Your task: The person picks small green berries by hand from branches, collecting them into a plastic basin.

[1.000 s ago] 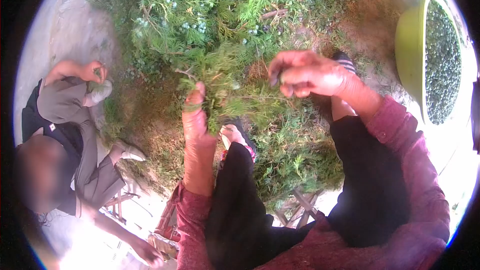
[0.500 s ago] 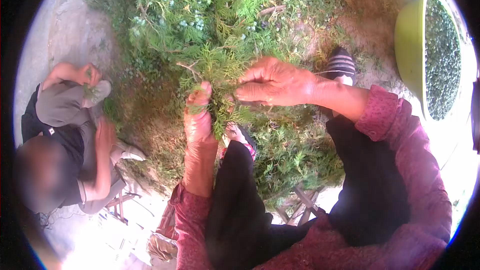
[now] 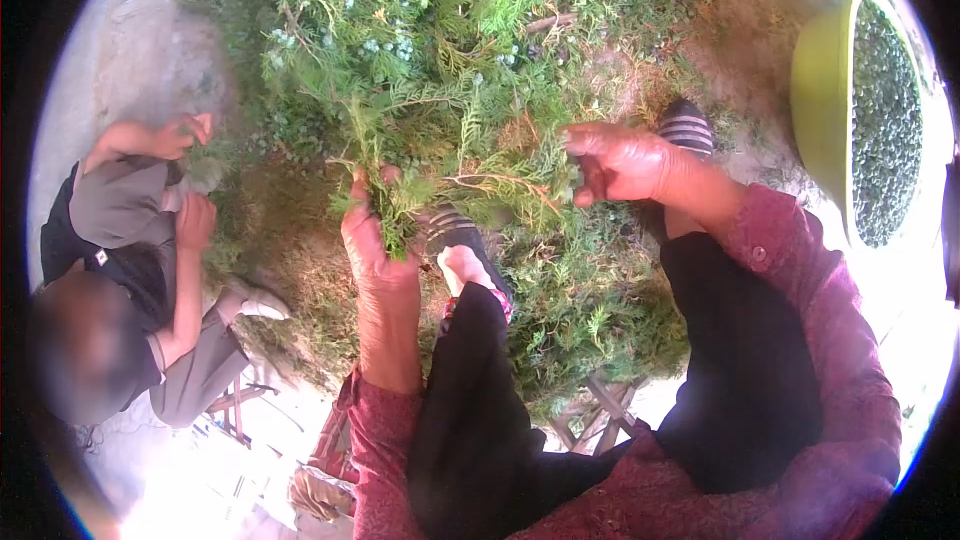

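Observation:
My left hand is closed on a leafy green sprig in the middle of the view. A thin brownish stem of it reaches right, towards my right hand. My right hand is at the right end of the sprig, its fingers bent and partly blurred; whether they pinch anything is too small to tell. Beyond both hands lies a big heap of green branches with small pale blue-green cones among the leaves.
A yellow-green tub full of small green pieces stands at the right. At the left another person sits with both hands raised. More cut foliage lies between my legs, near a wooden stool frame.
My hands have moved apart, the right one to the right and the left one slightly left and down. The sprig now spreads out sideways. The other person's hands have shifted.

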Tool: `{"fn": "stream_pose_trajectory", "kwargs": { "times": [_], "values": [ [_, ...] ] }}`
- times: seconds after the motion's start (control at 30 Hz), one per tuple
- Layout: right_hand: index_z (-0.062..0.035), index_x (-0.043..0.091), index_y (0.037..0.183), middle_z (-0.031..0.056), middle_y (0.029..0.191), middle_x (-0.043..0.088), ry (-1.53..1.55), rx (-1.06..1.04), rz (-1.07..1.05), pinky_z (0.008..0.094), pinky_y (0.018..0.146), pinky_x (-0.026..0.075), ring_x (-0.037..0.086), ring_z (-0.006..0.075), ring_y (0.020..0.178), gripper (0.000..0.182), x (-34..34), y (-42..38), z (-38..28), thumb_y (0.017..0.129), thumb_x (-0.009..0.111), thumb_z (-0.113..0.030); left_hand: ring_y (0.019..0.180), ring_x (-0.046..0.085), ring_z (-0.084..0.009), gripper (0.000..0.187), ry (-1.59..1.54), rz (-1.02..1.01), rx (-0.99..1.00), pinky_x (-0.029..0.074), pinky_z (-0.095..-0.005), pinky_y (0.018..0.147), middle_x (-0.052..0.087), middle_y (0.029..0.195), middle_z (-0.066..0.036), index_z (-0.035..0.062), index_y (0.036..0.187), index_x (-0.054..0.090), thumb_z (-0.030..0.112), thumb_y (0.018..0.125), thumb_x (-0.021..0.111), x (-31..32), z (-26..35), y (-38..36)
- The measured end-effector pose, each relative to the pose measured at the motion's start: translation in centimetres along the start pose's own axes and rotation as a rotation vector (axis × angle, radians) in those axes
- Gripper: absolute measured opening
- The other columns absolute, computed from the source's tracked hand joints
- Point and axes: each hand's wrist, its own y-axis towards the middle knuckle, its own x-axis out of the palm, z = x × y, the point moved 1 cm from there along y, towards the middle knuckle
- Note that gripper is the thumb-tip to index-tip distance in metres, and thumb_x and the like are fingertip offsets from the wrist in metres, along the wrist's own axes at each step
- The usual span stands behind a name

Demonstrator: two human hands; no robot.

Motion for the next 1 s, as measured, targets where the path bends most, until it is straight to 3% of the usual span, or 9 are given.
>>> {"fn": "stream_pose_trajectory", "kwargs": {
  "times": [0.07,0.2,0.27,0.3,0.37,0.5,0.6,0.67,1.0],
  "values": [
    [-0.0123,0.050,0.112,0.0031,0.094,0.058,0.022,0.037,-0.057,0.0278,0.051,0.051,0.061,0.0253,0.080,0.038,0.4,0.1,-0.2,0.081,0.060,-0.033,0.054,0.056,-0.0195,0.025,0.813,-0.184,0.632,0.048,-0.0307,0.041,0.059,0.078,-0.005,0.0090,0.095,0.052,0.033,0.088,0.047,-0.3,0.4,0.1],
    [-0.0094,0.050,0.104,0.0068,0.093,0.058,0.178,0.050,-0.178,0.0293,0.052,0.044,0.057,0.0196,0.074,0.035,1.0,-0.5,-0.7,0.082,0.058,-0.035,0.052,0.056,-0.0197,0.025,1.008,-0.229,0.750,0.047,-0.0316,0.039,0.059,0.077,-0.006,0.0090,0.093,0.052,0.033,0.088,0.048,-0.3,0.6,0.0],
    [-0.0089,0.049,0.105,0.0069,0.092,0.058,0.155,0.016,-0.157,0.0268,0.051,0.042,0.057,0.0200,0.073,0.037,1.0,-0.4,-0.8,0.082,0.057,-0.037,0.050,0.055,-0.0198,0.025,-0.114,0.131,-0.198,0.047,-0.0322,0.038,0.059,0.078,-0.006,0.0090,0.093,0.052,0.033,0.087,0.048,-0.3,0.4,0.0],
    [-0.0080,0.049,0.107,0.0073,0.092,0.059,0.152,-0.022,-0.151,0.0251,0.050,0.041,0.057,0.0190,0.073,0.037,1.2,-0.2,-0.9,0.082,0.059,-0.032,0.050,0.055,-0.0198,0.025,-0.114,0.130,-0.197,0.047,-0.0322,0.038,0.059,0.078,-0.006,0.0090,0.093,0.052,0.033,0.087,0.048,-0.5,0.2,0.1],
    [-0.0070,0.048,0.109,0.0078,0.091,0.059,0.149,-0.061,-0.145,0.0234,0.050,0.041,0.057,0.0181,0.072,0.037,1.2,0.2,-1.2,0.081,0.061,-0.028,0.050,0.055,-0.0195,0.025,0.963,-0.123,0.773,0.048,-0.0325,0.038,0.059,0.079,-0.006,0.0091,0.094,0.052,0.033,0.087,0.049,-0.6,0.2,-0.1],
    [-0.0039,0.048,0.109,0.0068,0.079,0.060,-0.086,-0.172,-0.048,0.0219,0.049,0.041,0.055,0.0150,0.061,0.041,1.4,0.1,-1.7,0.074,0.069,-0.010,0.051,0.055,-0.0185,0.023,1.054,-0.153,0.800,0.047,-0.0303,0.037,0.060,0.081,-0.006,0.0101,0.095,0.052,0.031,0.087,0.049,-1.1,-0.1,-0.1],
    [0.0006,0.050,0.105,0.0048,0.069,0.058,-0.270,-0.177,-0.051,0.0210,0.048,0.041,0.054,0.0108,0.055,0.043,2.6,-0.6,-2.5,0.069,0.073,-0.008,0.052,0.055,-0.0171,0.023,0.597,-0.042,0.501,0.045,-0.0273,0.037,0.060,0.080,-0.006,0.0103,0.096,0.052,0.031,0.087,0.049,-0.7,-0.5,0.2],
    [0.0032,0.049,0.107,0.0045,0.070,0.059,-0.684,-0.161,-0.036,0.0198,0.049,0.041,0.053,0.0083,0.056,0.050,3.0,-0.7,-3.0,0.068,0.075,-0.014,0.055,0.055,-0.0159,0.023,-0.144,0.139,-0.172,0.044,-0.0252,0.037,0.060,0.080,-0.005,0.0104,0.096,0.053,0.031,0.087,0.050,0.1,0.3,-0.1],
    [0.0015,0.055,0.104,0.0052,0.071,0.062,-0.702,0.079,-0.030,0.0224,0.045,0.041,0.052,0.0092,0.052,0.043,3.2,0.0,-0.9,0.072,0.069,-0.025,0.057,0.057,-0.0147,0.021,-0.121,0.192,-0.171,0.045,-0.0241,0.039,0.060,0.080,-0.004,0.0088,0.097,0.054,0.027,0.087,0.051,0.9,0.6,-0.9]
  ]
}}
